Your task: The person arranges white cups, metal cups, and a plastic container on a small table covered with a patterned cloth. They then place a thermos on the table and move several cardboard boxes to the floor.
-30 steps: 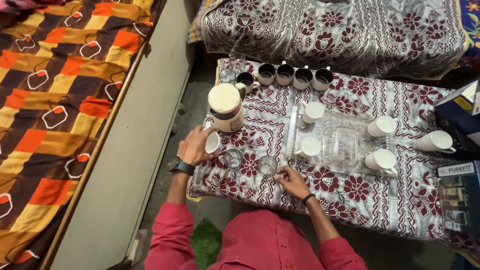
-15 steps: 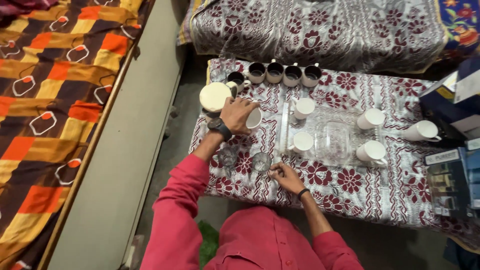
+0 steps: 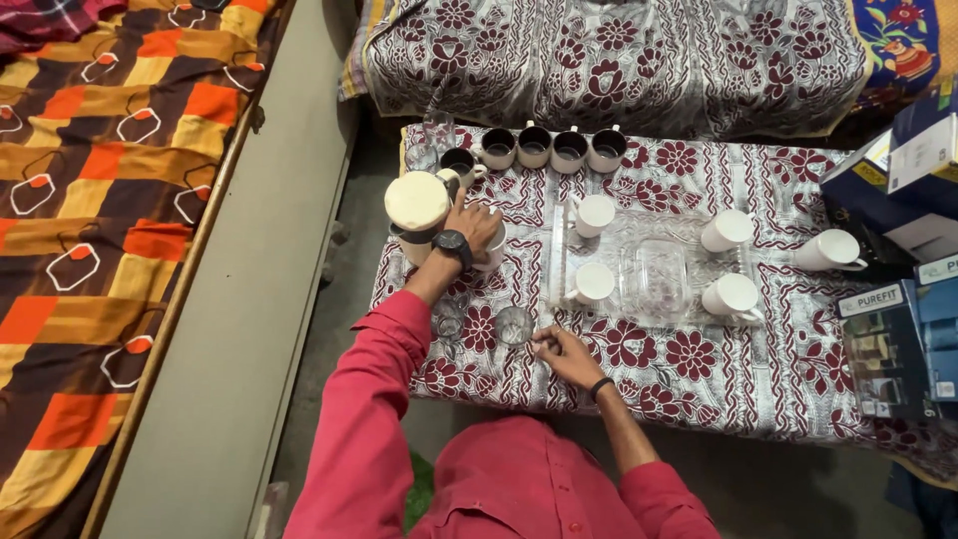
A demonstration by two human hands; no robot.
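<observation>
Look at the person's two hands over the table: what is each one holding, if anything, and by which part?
The left hand grips a white cup around its body, beside the cream jug. The right hand rests by a clear glass; whether it holds anything cannot be told.

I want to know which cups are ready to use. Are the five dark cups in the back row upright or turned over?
Upright. The five dark cups show round open mouths facing up, handles at their sides.

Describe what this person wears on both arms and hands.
Both arms are in long red sleeves, pushed up short of the wrists. The left hand has a dark wristwatch with a round face strapped at the wrist. The right hand has a thin black band around its wrist. No gloves or rings show on the fingers.
</observation>
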